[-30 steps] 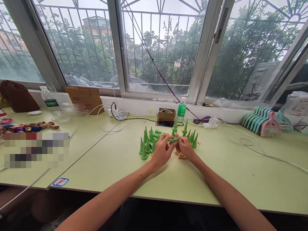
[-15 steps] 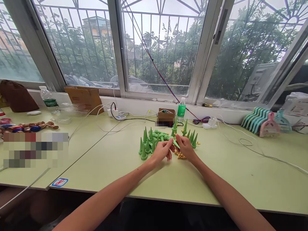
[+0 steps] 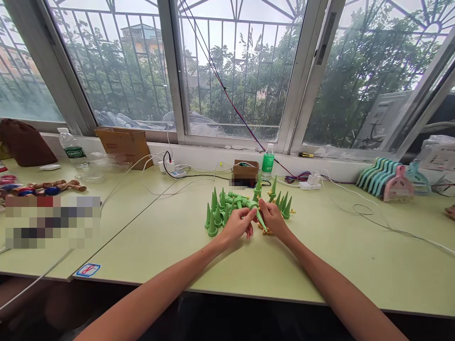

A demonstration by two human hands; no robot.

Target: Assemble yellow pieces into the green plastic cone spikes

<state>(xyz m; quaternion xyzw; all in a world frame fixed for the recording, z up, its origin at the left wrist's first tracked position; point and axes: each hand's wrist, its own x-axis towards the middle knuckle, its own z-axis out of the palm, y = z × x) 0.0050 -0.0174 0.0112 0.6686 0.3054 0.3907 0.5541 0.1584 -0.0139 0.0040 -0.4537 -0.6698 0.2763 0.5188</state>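
A green spike point(image 3: 260, 219) is pinched above the desk point(image 3: 163, 241) between the left hand point(image 3: 237, 225) and right hand point(image 3: 275, 220), each grip nearly closed on it; its long axis is slanted, tip pointed down and nearward, neither hand being nearer.

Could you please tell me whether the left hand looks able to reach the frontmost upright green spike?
Probably yes: the frontmost upright green spike stands close to the left hand, its near side unobstructed, though that hand appears occupied with another, tilted green spike.
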